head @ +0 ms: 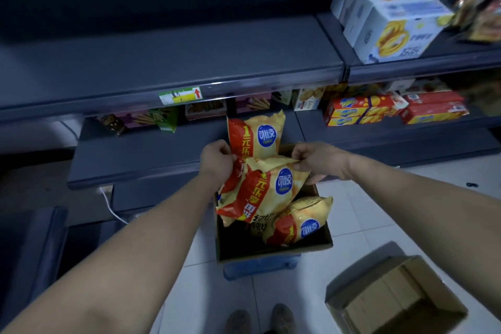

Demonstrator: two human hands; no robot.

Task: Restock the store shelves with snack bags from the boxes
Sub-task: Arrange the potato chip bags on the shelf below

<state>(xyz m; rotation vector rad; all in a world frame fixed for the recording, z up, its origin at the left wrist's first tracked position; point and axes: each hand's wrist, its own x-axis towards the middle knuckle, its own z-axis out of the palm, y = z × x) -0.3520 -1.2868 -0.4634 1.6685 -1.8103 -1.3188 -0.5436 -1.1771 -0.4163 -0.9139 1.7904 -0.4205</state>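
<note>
The yellow and red puffy plastic snack bag [271, 187] hangs between the two hands, just above the open brown cardboard box [273, 252]. I think it is very light, full of air, soft and crackly, and the shiny plastic looks slippery. The chips inside would likely break if squeezed. So the flat sealed edge at the top is the best place to hold it, not the fat middle. The right hand [320, 160] does just that: its fingertips pinch the top edge of this bag. The bag's long way runs on a slant, with its top up at the right hand and its bottom down under the left wrist, toward the box.

The left hand [217, 160] is curled tight on a bunch of bags. One of them, a second yellow and red snack bag [254, 135], sticks straight up past the left knuckles. Its long way goes up and down, and its crinkly top points at the shelves. I cannot tell how many bags are in that bunch.

Below the right hand, a third yellow and red snack bag [301, 222] lies tipped inside the box. Beyond both hands is a wide dark grey metal shelf [162, 62], which looks like the place for the bags. Far below the right arm, on the white floor tiles [366, 214], sits another brown cardboard box [393, 293]
</note>
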